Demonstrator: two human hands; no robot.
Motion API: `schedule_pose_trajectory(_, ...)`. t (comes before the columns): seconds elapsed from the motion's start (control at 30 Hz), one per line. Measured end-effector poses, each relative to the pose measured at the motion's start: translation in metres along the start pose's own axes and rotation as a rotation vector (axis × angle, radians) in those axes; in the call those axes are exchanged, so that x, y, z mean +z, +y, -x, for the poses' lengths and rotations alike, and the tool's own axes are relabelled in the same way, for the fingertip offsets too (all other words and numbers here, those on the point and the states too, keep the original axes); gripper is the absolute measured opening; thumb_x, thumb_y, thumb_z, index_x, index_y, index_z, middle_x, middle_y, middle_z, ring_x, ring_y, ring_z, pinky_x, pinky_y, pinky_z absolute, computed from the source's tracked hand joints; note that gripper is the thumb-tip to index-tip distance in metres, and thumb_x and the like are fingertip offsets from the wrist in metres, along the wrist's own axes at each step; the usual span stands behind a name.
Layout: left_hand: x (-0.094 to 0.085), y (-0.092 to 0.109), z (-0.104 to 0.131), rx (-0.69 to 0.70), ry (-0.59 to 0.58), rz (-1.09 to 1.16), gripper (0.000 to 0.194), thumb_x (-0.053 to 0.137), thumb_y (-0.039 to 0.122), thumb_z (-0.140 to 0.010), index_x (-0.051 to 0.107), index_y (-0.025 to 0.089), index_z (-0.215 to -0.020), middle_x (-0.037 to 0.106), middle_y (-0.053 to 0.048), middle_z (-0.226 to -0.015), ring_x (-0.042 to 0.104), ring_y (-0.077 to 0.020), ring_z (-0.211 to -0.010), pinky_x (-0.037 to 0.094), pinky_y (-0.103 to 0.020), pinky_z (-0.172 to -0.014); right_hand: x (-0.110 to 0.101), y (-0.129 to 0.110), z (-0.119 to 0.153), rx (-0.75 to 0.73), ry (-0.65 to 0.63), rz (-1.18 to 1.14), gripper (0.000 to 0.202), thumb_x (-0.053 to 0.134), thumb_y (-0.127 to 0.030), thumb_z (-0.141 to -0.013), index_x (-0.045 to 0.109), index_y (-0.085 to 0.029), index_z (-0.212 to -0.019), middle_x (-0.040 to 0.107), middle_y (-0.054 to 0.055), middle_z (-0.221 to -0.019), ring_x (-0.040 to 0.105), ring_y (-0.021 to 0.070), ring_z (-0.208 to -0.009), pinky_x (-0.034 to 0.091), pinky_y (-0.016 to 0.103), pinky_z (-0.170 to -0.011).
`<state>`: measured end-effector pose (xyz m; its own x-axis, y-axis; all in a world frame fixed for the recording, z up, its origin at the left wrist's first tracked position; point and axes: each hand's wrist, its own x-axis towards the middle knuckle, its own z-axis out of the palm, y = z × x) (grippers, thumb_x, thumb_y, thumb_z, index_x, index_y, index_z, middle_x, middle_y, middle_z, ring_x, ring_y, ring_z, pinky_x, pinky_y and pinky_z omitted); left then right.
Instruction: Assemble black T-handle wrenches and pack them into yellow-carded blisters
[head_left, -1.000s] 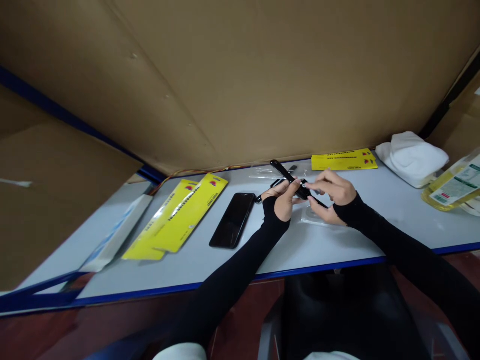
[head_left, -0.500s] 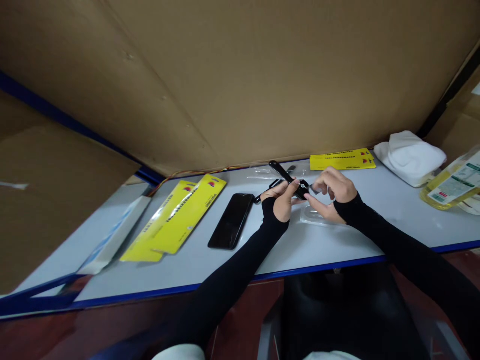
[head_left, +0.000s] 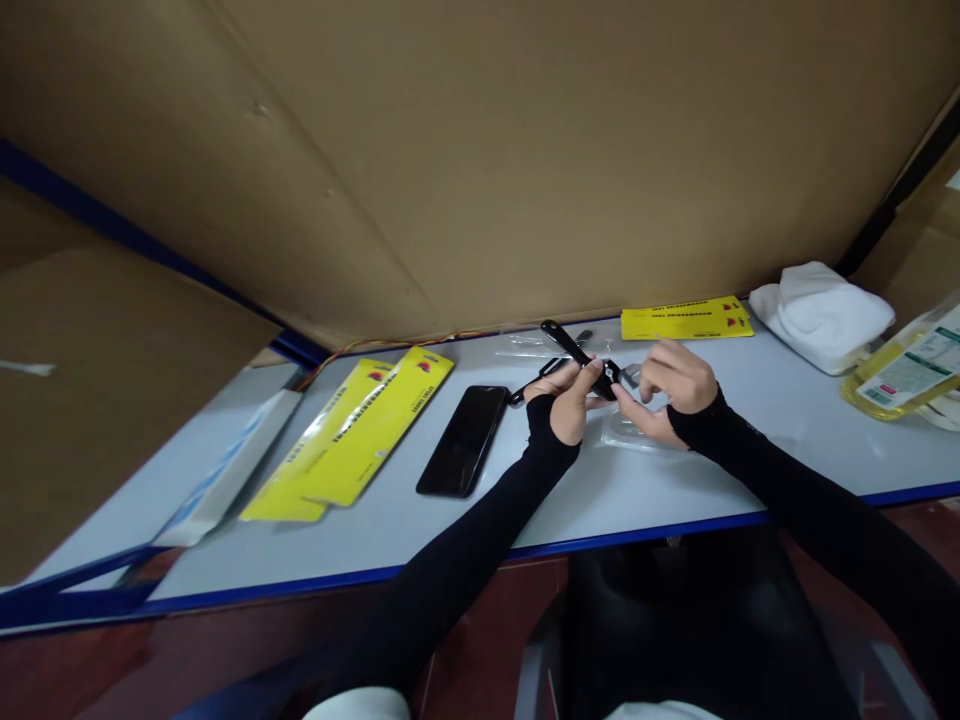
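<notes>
My left hand [head_left: 564, 405] is closed around a black spokeshave [head_left: 568, 343], its long handle pointing up and to the left. On the body of that tool, a round silvery screw shows near my fingertips. My right hand [head_left: 675, 385] is close on the right, its fingers curled at a small grey metal plate [head_left: 631, 375] and its thumb against the tool's body. How firmly the plate is gripped is partly hidden. Behind my left hand lies a second black tool [head_left: 536, 380] of similar shape. Under my right hand is a clear plastic blister shell [head_left: 626, 432].
Left of my hands lies a black phone [head_left: 463, 440]. Yellow backing cards [head_left: 382, 425] and a white-blue box [head_left: 232, 465] are farther left. More yellow cards [head_left: 686, 320], a white cloth [head_left: 821, 315] and a yellow liquid bottle [head_left: 896, 380] stand at right. A cardboard wall [head_left: 525, 170] rises behind.
My right hand's fingers have shifted slightly, and more of the grey metal plate shows beside the tool. My left hand keeps its hold on the spokeshave.
</notes>
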<state>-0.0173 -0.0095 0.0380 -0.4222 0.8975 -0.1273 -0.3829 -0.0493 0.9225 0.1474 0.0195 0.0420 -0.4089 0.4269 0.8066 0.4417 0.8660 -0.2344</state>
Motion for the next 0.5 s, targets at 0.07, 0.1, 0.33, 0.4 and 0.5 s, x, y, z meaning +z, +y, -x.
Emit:
schedule_pose_trajectory(0.07,-0.0005,0.0001,0.0002,-0.003,0.000,0.000,0.050,0.100,0.039,-0.049,0.083,0.011,-0.086,0.080,-0.009,-0.082,0.075,-0.0225,-0.071,0.066,-0.036,-0.062,-0.0016,-0.0013,-0.0005,0.025,0.009,-0.012,0.014,0.075,-0.027,-0.086,0.070,-0.019,-0.096,0.059,0.002,-0.082,0.052,0.0166,-0.067,0.048,0.032,-0.061)
schedule_pose_trajectory(0.1,-0.0009,-0.0002,0.0000,-0.001,-0.004,-0.002,0.050,0.100,0.039,-0.049,0.083,0.011,-0.086,0.080,-0.009,-0.082,0.074,-0.0222,-0.071,0.065,-0.035,-0.061,-0.0021,-0.0017,-0.0008,0.022,-0.016,-0.018,0.024,0.074,-0.028,-0.088,0.071,-0.018,-0.109,0.062,0.004,-0.089,0.055,0.0169,-0.070,0.048,0.031,-0.061)
schedule_pose_trajectory(0.33,0.0007,-0.0009,0.0005,-0.003,0.001,-0.002,0.049,0.101,0.040,-0.049,0.083,0.011,-0.084,0.080,-0.010,-0.084,0.075,-0.0236,-0.072,0.066,-0.038,-0.064,0.0001,0.0024,-0.0020,-0.015,-0.001,0.061,0.027,0.076,-0.035,-0.089,0.060,-0.023,-0.072,0.054,0.001,-0.067,0.049,0.0187,-0.066,0.044,0.034,-0.061)
schedule_pose_trajectory(0.4,0.0010,0.0005,0.0012,-0.009,-0.001,-0.007,0.048,0.101,0.039,-0.048,0.083,0.011,-0.084,0.080,-0.009,-0.083,0.075,-0.0233,-0.072,0.066,-0.037,-0.063,-0.0003,0.0021,-0.0020,-0.001,-0.015,0.022,0.018,0.075,-0.037,-0.090,0.068,-0.021,-0.087,0.060,0.003,-0.077,0.051,0.0182,-0.068,0.044,0.032,-0.061)
schedule_pose_trajectory(0.5,-0.0008,0.0009,0.0006,0.006,-0.001,-0.023,0.048,0.100,0.039,-0.050,0.084,0.012,-0.086,0.080,-0.009,-0.084,0.075,-0.0223,-0.072,0.065,-0.034,-0.062,-0.0007,0.0020,-0.0004,-0.027,-0.074,-0.004,0.015,0.075,-0.035,-0.091,0.070,-0.021,-0.089,0.063,0.005,-0.084,0.056,0.0194,-0.075,0.047,0.032,-0.066)
